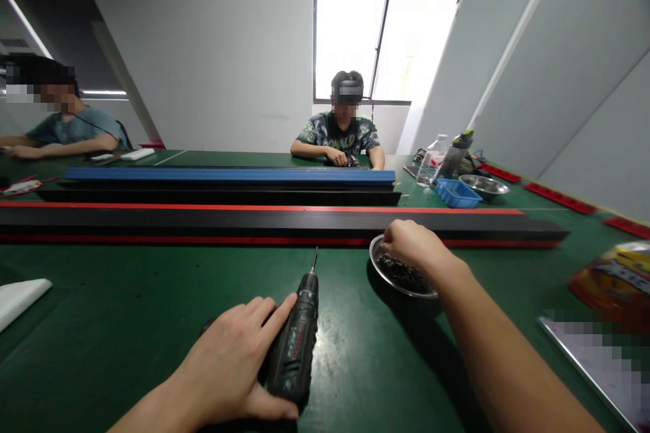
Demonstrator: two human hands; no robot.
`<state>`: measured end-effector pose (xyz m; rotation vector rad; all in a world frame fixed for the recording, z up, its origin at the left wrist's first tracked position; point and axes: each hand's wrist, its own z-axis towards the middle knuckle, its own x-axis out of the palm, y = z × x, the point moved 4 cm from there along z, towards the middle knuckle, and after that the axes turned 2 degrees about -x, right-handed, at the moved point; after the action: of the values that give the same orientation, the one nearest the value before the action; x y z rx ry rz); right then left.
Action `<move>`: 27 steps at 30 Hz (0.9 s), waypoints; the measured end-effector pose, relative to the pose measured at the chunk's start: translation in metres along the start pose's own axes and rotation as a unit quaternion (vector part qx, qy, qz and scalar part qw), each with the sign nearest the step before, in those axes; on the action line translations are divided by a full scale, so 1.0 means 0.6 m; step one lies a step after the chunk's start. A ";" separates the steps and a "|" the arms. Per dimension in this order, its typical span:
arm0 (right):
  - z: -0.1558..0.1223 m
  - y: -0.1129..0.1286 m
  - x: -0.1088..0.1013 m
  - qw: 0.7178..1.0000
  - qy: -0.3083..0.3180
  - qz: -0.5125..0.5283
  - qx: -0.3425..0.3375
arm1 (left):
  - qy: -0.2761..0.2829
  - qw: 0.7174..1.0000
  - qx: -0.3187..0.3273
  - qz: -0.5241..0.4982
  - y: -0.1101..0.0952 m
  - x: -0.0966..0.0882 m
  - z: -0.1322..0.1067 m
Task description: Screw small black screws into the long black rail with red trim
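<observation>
The drill (297, 338) lies on the table (126, 311), left of the bowl (376, 269). A long rail (228, 223) lies behind both, and a second rail (228, 186) behind it.

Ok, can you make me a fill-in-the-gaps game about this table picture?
1. The left hand rests on the electric screwdriver, which lies on the ____ table.
2. The right hand reaches into the metal bowl, near the black rail with ____ edges.
3. The farther rail has a ____ top.
Missing words: green, red, blue.
</observation>
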<state>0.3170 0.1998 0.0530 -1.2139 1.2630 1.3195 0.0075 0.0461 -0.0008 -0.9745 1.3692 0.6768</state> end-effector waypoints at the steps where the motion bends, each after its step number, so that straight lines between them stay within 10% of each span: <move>1: 0.000 0.000 0.001 1.000 0.001 0.001 -0.003 | 0.000 1.000 0.002 0.000 0.000 0.000 0.000; 9: -0.002 0.065 -0.004 0.990 -0.078 0.097 -0.070 | 0.002 1.000 0.009 0.008 0.001 0.001 0.004; 16: -0.025 0.164 0.063 0.933 -0.127 0.283 -0.184 | -0.003 1.000 0.017 0.000 0.000 0.003 0.000; 27: -0.013 0.141 0.146 0.890 -0.160 0.420 -0.083 | -0.032 0.999 0.033 -0.008 0.003 0.005 -0.002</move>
<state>0.2245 0.1857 -0.0258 -0.4837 1.5048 2.1792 0.0057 0.0455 -0.0040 -0.9036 1.3176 0.6422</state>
